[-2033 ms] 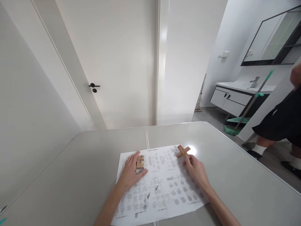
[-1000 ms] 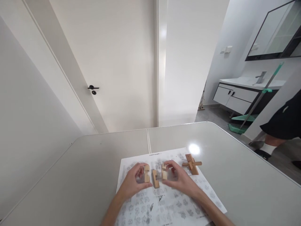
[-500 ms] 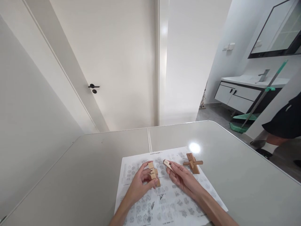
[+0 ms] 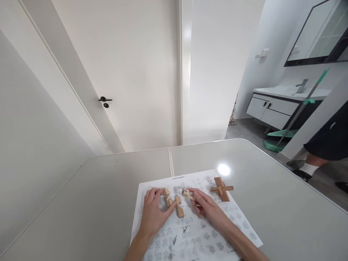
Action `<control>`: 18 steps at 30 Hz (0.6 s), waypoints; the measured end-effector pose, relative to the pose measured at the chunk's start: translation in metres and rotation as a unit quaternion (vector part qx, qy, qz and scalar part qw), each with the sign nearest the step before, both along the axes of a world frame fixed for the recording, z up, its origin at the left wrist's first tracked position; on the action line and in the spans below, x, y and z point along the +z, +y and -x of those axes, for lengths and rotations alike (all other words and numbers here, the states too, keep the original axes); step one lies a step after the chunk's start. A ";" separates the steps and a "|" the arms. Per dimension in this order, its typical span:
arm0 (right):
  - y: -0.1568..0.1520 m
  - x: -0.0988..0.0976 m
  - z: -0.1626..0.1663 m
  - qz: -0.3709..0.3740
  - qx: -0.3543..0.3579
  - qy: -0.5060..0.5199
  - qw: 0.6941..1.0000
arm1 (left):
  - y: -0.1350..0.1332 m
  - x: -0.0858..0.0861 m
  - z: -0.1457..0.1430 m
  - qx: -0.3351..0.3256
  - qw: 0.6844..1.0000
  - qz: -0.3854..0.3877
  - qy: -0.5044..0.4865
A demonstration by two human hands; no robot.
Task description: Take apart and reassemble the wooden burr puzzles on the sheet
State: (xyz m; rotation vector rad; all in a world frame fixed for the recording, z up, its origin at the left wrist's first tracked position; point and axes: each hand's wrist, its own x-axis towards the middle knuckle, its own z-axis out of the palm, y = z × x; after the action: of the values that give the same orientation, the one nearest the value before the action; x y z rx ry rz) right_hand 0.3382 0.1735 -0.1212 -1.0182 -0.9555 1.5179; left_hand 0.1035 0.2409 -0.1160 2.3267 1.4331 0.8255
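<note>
**While a pale block (image 4: pixel 186 193) is pinched, a tan block (image 4: pixel 167 197) is spanned**

As the pale block is held at ten o'clock from the right hand (image 4: pixel 208 207) between thumb and fingers, the tan block is bracketed at one o'clock from the left hand (image 4: pixel 154 212) by a widely set thumb and forefinger; whether it is gripped cannot be told. Between the hands, a notched stick (image 4: pixel 179 208) is laid on the printed sheet (image 4: pixel 195 220). At one o'clock from the right hand, a wooden cross (image 4: pixel 222 189) is seen.
</note>
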 end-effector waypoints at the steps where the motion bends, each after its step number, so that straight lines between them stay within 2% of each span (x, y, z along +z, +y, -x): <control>1: 0.000 0.000 0.000 -0.006 0.000 -0.008 1.000 | 0.000 -0.001 0.000 0.008 1.000 0.005 0.002; 3: 0.000 0.000 0.000 -0.012 -0.013 -0.021 1.000 | -0.004 -0.002 -0.002 -0.003 1.000 0.021 0.003; 8: 0.003 0.002 0.000 -0.031 -0.049 -0.050 0.997 | -0.018 0.006 -0.011 -0.106 0.993 0.041 0.020; 10: 0.004 0.003 0.000 -0.045 -0.052 -0.051 0.996 | -0.020 0.009 -0.014 -0.109 0.993 0.041 0.000; 12: 0.004 0.004 0.000 -0.050 -0.056 -0.045 0.996 | -0.021 0.011 -0.015 -0.091 0.991 0.078 -0.063; 14: 0.004 0.004 0.001 -0.042 -0.060 -0.028 0.997 | -0.021 0.011 -0.014 -0.085 0.971 0.158 -0.156; 16: 0.003 0.003 0.001 -0.032 -0.054 -0.002 0.998 | -0.022 0.011 -0.014 -0.100 0.937 0.236 -0.238; 18: 0.002 0.003 0.000 -0.024 -0.036 0.023 0.999 | -0.023 0.011 -0.016 -0.118 0.912 0.275 -0.281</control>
State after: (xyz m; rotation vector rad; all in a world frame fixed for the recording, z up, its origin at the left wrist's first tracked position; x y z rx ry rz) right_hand 0.3383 0.1757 -0.1183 -0.9707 -0.9094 1.4468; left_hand 0.1196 0.2175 -0.1048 1.6131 0.9487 0.7987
